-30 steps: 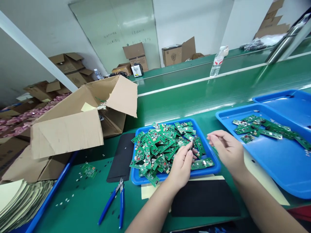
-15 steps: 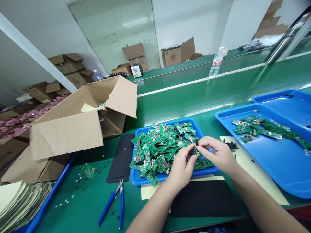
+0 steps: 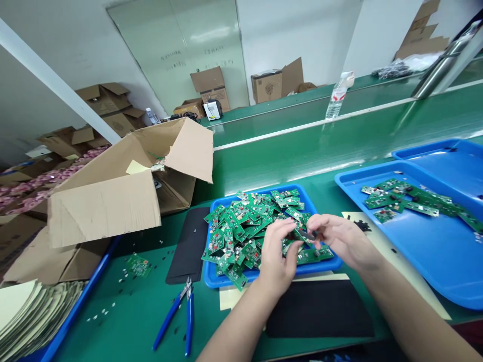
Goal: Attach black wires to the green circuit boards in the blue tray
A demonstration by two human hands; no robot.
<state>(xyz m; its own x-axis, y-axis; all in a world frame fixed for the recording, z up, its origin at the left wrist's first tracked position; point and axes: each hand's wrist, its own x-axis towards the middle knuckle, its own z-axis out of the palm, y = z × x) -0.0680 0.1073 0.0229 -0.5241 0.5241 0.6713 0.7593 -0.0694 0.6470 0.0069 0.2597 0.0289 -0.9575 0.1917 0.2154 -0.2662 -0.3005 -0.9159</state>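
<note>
A blue tray is heaped with small green circuit boards. Over its right side my right hand pinches a small circuit board with a dark strip lying along it; the fingers partly cover both. Facing it from the left, my left hand is curved with thumb and fingers apart, its fingertips close to that board. Below the hands lies a black sheet on pale yellow paper. Small black pieces lie on more yellow paper right of my right hand.
Blue-handled cutters lie partly spread, near black sheets and a loose board. A large open carton stands left. Another blue tray with boards is at right. A water bottle stands behind.
The hands have drawn slightly apart. My left fingers have opened away from the pinch, and the dark strip has gone from upright to lying slanted by my right fingers.
</note>
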